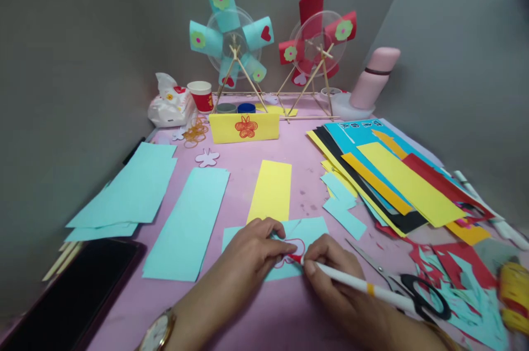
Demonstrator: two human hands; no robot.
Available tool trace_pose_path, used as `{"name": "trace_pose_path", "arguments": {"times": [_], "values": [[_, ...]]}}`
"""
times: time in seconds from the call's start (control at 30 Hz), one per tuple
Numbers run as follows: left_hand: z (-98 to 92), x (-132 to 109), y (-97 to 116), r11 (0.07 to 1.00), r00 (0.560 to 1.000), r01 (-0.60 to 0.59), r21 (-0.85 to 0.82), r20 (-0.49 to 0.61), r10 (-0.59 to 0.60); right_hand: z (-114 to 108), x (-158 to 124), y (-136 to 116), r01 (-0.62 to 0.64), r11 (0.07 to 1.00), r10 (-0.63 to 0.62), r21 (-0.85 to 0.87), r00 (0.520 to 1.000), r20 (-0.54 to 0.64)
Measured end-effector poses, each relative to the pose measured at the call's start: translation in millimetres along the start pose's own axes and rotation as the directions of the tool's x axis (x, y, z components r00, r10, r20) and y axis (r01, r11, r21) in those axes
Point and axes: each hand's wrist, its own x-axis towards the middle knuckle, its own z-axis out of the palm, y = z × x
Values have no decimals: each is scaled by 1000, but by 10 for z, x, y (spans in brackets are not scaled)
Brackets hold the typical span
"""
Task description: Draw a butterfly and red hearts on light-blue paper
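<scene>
My right hand (336, 268) pinches a white felt-tip marker (351, 279) with a red tip. That tip touches the edge of a pale lilac paper butterfly cutout (293, 246), where a red outline shows around it. My left hand (260, 246) presses the cutout down with its fingertips, covering its left side. Under both lies a light-blue paper strip (318, 225), crosswise in front of me. Just beyond it is a yellow paper strip (270, 188). Scissors (388, 274) with black handles rest beside my right hand.
Light-blue sheets (128, 185) and a phone (78, 290) lie left; coloured papers (392, 174) and scraps (458, 285) lie right. A folded yellow card (223, 129) bears a red butterfly. Behind stand blue (221, 39) and red (309, 15) paper wheels on stick frames, and a pink bottle (374, 81).
</scene>
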Motion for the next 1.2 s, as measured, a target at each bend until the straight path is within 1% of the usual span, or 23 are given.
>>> {"name": "trace_pose_path", "arguments": {"times": [0.07, 0.13, 0.37, 0.63, 0.7, 0.73, 0.8, 0.83, 0.9, 0.97, 1.03, 1.1, 1.2], "values": [[-4, 8, -15, 1000, 1000, 3, -10, 7, -3, 21, 19, 4, 75, 996, -73, -38, 996, 48], [-17, 18, -28, 1000, 1000, -8, -7, 20, 8, 40, 21, 24, 136, 988, -132, -77, 989, 63], [-92, 73, -47, 1000, 995, 12, -24, 97, -10, 58, -25, 75, 176, 977, -163, -122, 980, 111], [-167, 134, -66, 999, 987, 29, -16, 158, -26, 53, -22, 64, 304, 929, -277, -209, 949, 150], [-169, 135, -66, 1000, 987, 22, -4, 159, -21, 51, -29, 61, 329, 919, -306, -219, 943, 133], [-167, 129, -66, 1000, 987, 16, 6, 157, -17, 46, -38, 59, 337, 916, -321, -219, 941, 105], [-158, 104, -61, 1000, 989, 0, 30, 147, -4, 31, -64, 59, 327, 921, -333, -212, 943, 6], [-155, 88, -53, 999, 990, -9, 44, 141, 3, 22, -81, 64, 301, 932, -319, -203, 946, -60], [-149, 56, -30, 996, 992, -22, 85, 125, 11, 9, -116, 88, 214, 966, -238, -143, 953, -185], [-141, 38, -8, 990, 995, -25, 137, 104, 11, 8, -144, 128, 132, 991, -131, -15, 955, -265], [-123, 37, 1, 980, 997, -19, 197, 77, 4, 24, -157, 173, 100, 984, -52, 145, 951, -305], [-90, 44, -1, 966, 999, -6, 258, 48, -6, 47, -156, 212, 108, 956, -14, 273, 945, -326], [-33, 36, 30, 916, 1000, 3, 402, 20, -12, 74, -145, 244, 104, 923, 27, 372, 943, -331]]}}
